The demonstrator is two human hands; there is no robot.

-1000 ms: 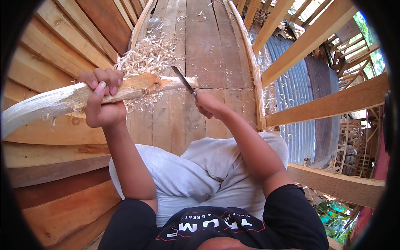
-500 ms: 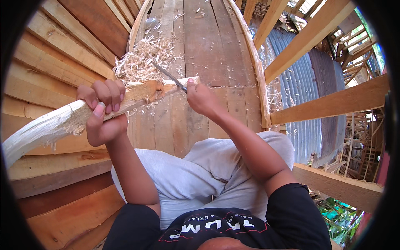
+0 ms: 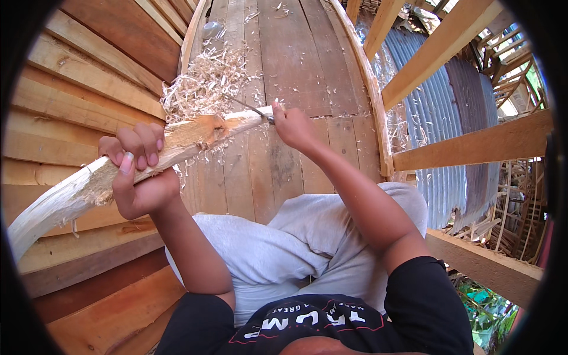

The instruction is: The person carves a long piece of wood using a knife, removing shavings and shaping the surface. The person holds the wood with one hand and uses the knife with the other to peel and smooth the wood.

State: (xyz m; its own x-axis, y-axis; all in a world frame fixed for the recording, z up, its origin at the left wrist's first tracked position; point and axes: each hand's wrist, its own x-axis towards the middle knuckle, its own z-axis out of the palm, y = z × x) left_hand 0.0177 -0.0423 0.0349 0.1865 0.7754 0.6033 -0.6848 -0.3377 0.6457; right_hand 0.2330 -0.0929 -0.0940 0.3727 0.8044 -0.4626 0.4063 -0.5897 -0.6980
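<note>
A long, curved, pale wooden branch (image 3: 77,188), stripped of bark, slants from the lower left up to the middle. My left hand (image 3: 139,171) is closed around it, thumb on the near side and fingers over the top. Right of that grip, a darker orange knot (image 3: 208,128) marks the wood. My right hand (image 3: 294,125) is closed on the handle of a knife (image 3: 251,107), its thumb upright by the branch's tip. The thin dark blade crosses the branch near that tip and points up and left. Most of the handle is hidden in my fist.
Curly wood shavings (image 3: 207,83) are heaped on the plank floor (image 3: 296,71) beyond the branch. A small clear round container (image 3: 212,29) stands behind them. Wooden slats (image 3: 77,65) wall the left side; timber rails (image 3: 473,139) and corrugated metal sheets (image 3: 426,89) lie to the right.
The branch and my left hand have shifted slightly left and down. My right hand has moved a little right with the knife, whose blade now lies closer to the branch's tip.
</note>
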